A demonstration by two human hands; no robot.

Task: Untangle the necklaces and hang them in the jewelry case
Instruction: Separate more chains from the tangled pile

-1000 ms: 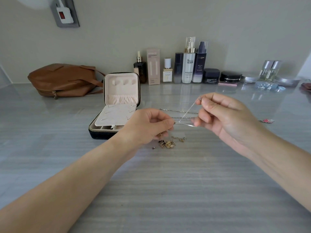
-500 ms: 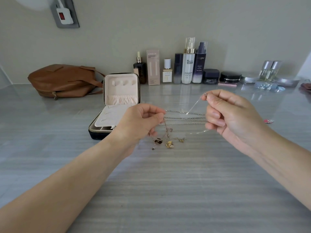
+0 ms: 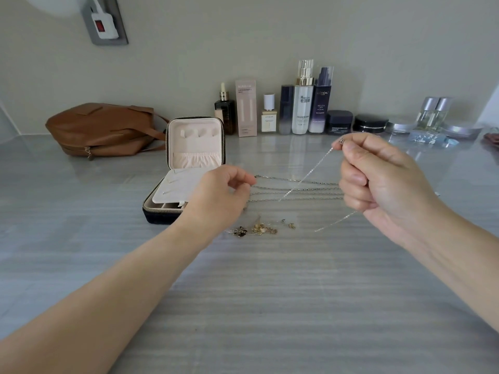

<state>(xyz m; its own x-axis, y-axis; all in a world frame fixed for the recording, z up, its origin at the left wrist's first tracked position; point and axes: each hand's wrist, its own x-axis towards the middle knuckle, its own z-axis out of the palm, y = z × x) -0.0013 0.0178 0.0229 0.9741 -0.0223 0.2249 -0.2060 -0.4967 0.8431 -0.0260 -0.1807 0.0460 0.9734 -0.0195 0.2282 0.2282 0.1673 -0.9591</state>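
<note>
My left hand (image 3: pixel 224 193) pinches the silver necklace chains (image 3: pixel 294 190), and my right hand (image 3: pixel 378 179) is fisted around their other end, holding them taut above the grey table (image 3: pixel 270 306). Gold pendants (image 3: pixel 259 229) lie beneath. The open jewelry case (image 3: pixel 194 147) stands just behind my left hand, with a brown leather bag (image 3: pixel 102 128) beyond it. One bottle (image 3: pixel 321 103) reads L'OREAL REVITALIFT.
</note>
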